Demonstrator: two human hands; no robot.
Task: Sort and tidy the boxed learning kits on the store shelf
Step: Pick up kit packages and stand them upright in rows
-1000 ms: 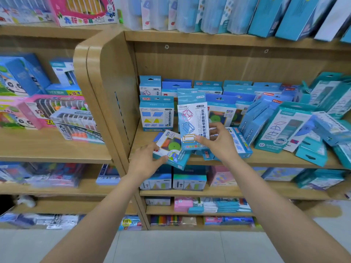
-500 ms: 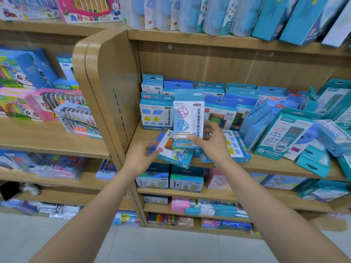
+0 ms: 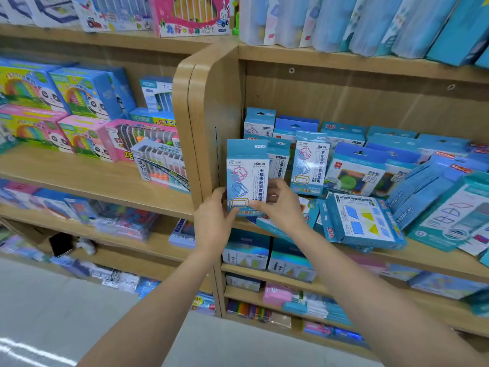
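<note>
Head view. Standing just right of the wooden divider panel (image 3: 209, 123), upright and facing out: a light-blue geometry-frame kit box (image 3: 247, 170), printed with pink, blue and orange wire shapes. Gripped at its lower left corner by the left hand (image 3: 214, 223), thumb on the front face, fingers behind and out of sight. Clamped at its lower right edge by the right hand (image 3: 281, 205), thumb across the front, fingers curled at the side. Bottom of the box hidden by both hands, so impossible to tell whether resting on the shelf board (image 3: 428, 256) or lifted off it.

Farther right of the divider, upright in the row: a second, matching frame kit box (image 3: 310, 165). Beyond that, farther again from the divider: a green-circle box (image 3: 349, 178), leaning back. Under the right hand, lying flat near the shelf edge: a blue box (image 3: 275, 227), mostly covered. To its right, away from the divider, lying on its back and skewed: a box of blue and yellow flat shapes (image 3: 365, 221).

Left of the divider, on the neighbouring shelf: a pink abacus box (image 3: 132, 139), with panda-printed boxes (image 3: 87, 96) farther left.
</note>
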